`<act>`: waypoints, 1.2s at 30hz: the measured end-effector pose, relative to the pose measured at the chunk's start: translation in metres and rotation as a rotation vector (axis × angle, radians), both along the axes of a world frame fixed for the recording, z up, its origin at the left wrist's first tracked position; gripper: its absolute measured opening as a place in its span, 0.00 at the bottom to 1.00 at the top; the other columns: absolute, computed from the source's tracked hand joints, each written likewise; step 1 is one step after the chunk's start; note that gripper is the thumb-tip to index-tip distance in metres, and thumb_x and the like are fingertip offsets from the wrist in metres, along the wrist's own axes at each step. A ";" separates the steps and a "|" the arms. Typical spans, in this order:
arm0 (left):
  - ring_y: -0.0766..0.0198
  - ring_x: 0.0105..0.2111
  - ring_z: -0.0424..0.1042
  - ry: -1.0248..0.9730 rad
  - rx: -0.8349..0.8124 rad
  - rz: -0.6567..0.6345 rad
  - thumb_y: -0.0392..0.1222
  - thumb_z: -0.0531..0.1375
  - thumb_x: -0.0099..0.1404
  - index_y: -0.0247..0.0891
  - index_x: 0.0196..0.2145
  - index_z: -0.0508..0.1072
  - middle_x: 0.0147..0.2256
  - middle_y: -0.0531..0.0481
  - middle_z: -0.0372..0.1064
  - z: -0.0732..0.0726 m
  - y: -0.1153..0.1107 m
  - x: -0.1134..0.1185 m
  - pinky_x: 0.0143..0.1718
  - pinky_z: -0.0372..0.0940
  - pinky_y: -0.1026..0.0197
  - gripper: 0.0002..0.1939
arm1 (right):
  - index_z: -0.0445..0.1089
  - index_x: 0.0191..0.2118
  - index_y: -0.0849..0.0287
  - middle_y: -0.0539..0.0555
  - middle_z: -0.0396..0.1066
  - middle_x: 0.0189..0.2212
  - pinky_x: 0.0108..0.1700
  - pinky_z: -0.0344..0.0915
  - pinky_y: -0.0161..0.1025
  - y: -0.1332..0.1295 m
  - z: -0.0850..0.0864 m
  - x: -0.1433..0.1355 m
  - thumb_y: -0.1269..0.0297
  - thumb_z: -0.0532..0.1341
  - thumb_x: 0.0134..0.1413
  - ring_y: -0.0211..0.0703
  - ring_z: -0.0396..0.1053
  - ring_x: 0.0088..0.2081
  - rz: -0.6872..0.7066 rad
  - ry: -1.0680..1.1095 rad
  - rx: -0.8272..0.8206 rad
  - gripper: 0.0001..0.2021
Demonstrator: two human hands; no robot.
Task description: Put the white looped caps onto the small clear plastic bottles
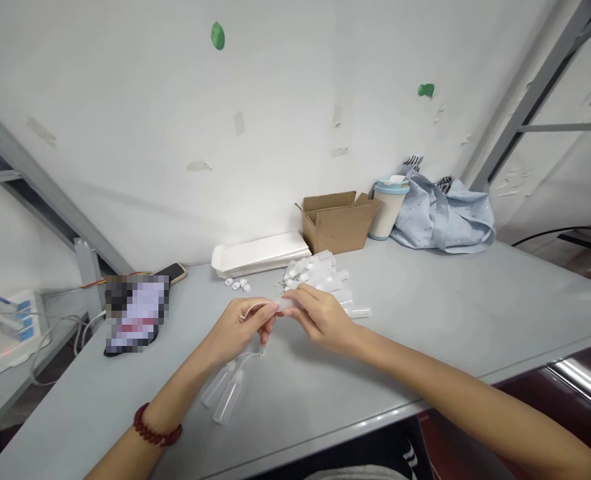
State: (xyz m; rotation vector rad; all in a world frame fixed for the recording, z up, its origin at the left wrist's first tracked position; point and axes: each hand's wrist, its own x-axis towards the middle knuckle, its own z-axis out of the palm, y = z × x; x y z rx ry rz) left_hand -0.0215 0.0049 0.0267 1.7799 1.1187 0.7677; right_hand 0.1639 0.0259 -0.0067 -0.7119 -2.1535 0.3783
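Observation:
Near the middle of the table, my left hand (245, 323) and my right hand (323, 319) meet at the fingertips. Pinched between them is a small translucent plastic bottle (286, 303), partly covered by my fingers. A thin white cord or tube (249, 308) loops over my left fingers; its join to the bottle is hidden. Just beyond my right hand lies a pile of similar translucent bottles (320, 267). Several small white caps (236, 285) lie behind my left hand. Below my left wrist, two clear bottles (229, 399) with thin white cords lie on the table.
A stack of flat white cartons (260, 255) lies by the wall beside an opened cardboard box (343, 227). Farther right stand a lidded cup (389, 210) and a light blue cloth bag (448, 217). A phone (174, 272) and a white power strip (10, 333) are at left.

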 end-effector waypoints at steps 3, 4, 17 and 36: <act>0.68 0.20 0.62 0.089 0.056 0.007 0.50 0.51 0.65 0.37 0.19 0.62 0.17 0.55 0.60 -0.001 -0.003 0.001 0.24 0.59 0.66 0.20 | 0.63 0.30 0.60 0.51 0.62 0.24 0.30 0.56 0.34 0.001 0.002 0.000 0.58 0.47 0.64 0.37 0.59 0.26 0.037 0.025 -0.170 0.15; 0.68 0.20 0.62 0.126 0.082 0.009 0.49 0.51 0.65 0.37 0.19 0.62 0.17 0.55 0.60 -0.001 -0.004 0.002 0.23 0.58 0.67 0.20 | 0.60 0.25 0.60 0.49 0.58 0.21 0.29 0.54 0.34 0.002 0.002 -0.001 0.57 0.47 0.64 0.36 0.56 0.24 0.032 0.044 -0.263 0.18; 0.67 0.23 0.57 0.492 0.580 -0.071 0.42 0.48 0.68 0.36 0.30 0.67 0.23 0.53 0.61 -0.019 -0.007 0.005 0.26 0.51 0.64 0.13 | 0.45 0.17 0.58 0.45 0.44 0.16 0.24 0.42 0.33 0.010 -0.002 -0.002 0.61 0.48 0.60 0.31 0.44 0.20 -0.083 0.018 -0.521 0.20; 0.70 0.17 0.56 -0.003 -0.117 0.063 0.54 0.51 0.63 0.37 0.17 0.61 0.14 0.57 0.55 -0.003 -0.002 0.003 0.21 0.54 0.65 0.23 | 0.64 0.39 0.65 0.57 0.67 0.30 0.26 0.56 0.34 0.006 -0.006 0.000 0.57 0.46 0.65 0.41 0.64 0.31 -0.155 -0.202 0.471 0.17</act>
